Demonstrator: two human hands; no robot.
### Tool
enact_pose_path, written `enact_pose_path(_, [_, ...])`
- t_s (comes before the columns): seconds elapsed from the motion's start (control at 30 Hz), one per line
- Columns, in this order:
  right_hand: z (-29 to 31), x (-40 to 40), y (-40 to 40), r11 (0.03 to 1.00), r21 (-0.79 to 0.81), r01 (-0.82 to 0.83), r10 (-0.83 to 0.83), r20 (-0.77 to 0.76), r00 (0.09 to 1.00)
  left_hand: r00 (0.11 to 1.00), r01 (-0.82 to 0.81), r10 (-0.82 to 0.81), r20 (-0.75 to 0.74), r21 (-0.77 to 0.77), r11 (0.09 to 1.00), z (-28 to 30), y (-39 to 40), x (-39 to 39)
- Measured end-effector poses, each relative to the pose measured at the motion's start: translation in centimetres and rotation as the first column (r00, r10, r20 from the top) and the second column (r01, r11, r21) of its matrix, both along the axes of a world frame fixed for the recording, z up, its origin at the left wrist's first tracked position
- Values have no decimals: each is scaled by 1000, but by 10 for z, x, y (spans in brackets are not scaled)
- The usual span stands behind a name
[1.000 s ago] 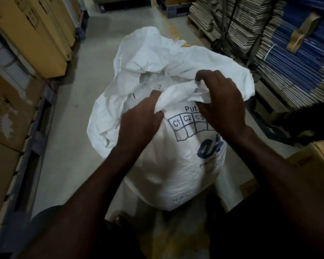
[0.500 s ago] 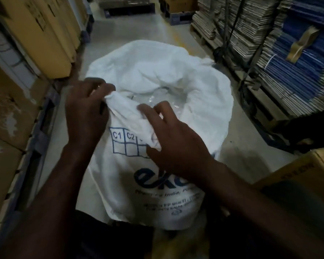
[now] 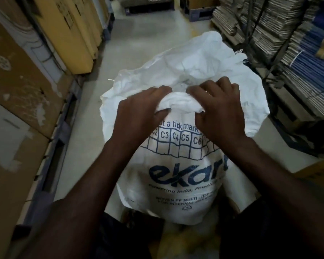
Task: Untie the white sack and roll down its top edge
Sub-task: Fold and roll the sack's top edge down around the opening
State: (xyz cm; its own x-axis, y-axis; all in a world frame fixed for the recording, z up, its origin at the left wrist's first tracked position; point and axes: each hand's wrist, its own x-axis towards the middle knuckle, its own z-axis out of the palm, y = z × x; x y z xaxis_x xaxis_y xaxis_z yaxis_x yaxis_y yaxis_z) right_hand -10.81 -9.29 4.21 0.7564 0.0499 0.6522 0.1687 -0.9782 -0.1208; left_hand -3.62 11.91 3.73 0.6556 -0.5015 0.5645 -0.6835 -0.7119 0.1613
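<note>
The white sack (image 3: 178, 184) stands upright on the floor in front of me, with blue print and a grid of boxes on its near side. Its mouth is open and the far edge flops outward. A thick fold of the near top edge (image 3: 180, 104) is bunched between my hands. My left hand (image 3: 138, 116) grips the left end of that fold, thumb under it. My right hand (image 3: 221, 113) grips the right end the same way. The hands hide what is inside the sack.
Tall cardboard boxes (image 3: 67, 34) line the left wall on a pallet edge (image 3: 51, 152). Stacks of flattened cartons (image 3: 269, 28) and blue sheets (image 3: 310, 71) stand on the right. A brown box corner (image 3: 318, 169) sits near my right arm. Pale floor (image 3: 138, 38) runs ahead.
My hands have come together at the middle of the near edge. The edge is now bunched into a thicker fold, lower on the sack, just above the printed grid.
</note>
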Motion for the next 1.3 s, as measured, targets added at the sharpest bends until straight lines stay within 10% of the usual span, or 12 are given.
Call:
enact_pose_path(0.2, [-2,-2,2,915,340,-217,365,-469,804,997,30,-29,70,-19,999,-12,-5,1])
enact_pose_path(0.33, [-4,14,-6,975,157,-158,204,-346,916,996,13,-15,92,15,1000,-10,-15,1])
enact_pose_path(0.6, [-10,22,-22,993,-24,-115,113,-80,990,926,104,-54,-375,113,988,-7,5,8])
enact_pose_path(0.73, [-11,24,-16,985,-91,-147,127,-196,972,985,33,-32,-168,6,999,-6,6,11])
enact_pose_path(0.9, [-5,18,-13,958,187,-219,287,-575,766,999,7,-10,33,70,998,-15,-1,8])
enact_pose_path(1.03, [-13,18,-13,986,20,-164,159,-387,908,994,87,-89,60,42,995,-12,-5,4])
enact_pose_path(1.13, [-27,16,1,977,-31,-210,195,-253,948,915,289,-272,-298,16,957,-7,6,1])
enact_pose_path(1.2, [-38,13,9,971,-72,-227,211,-178,961,704,309,-252,-664,-33,950,-7,16,-5])
enact_pose_path(1.3, [-51,12,18,982,-102,-156,146,-103,984,660,242,-166,-733,-2,970,-12,26,-1])
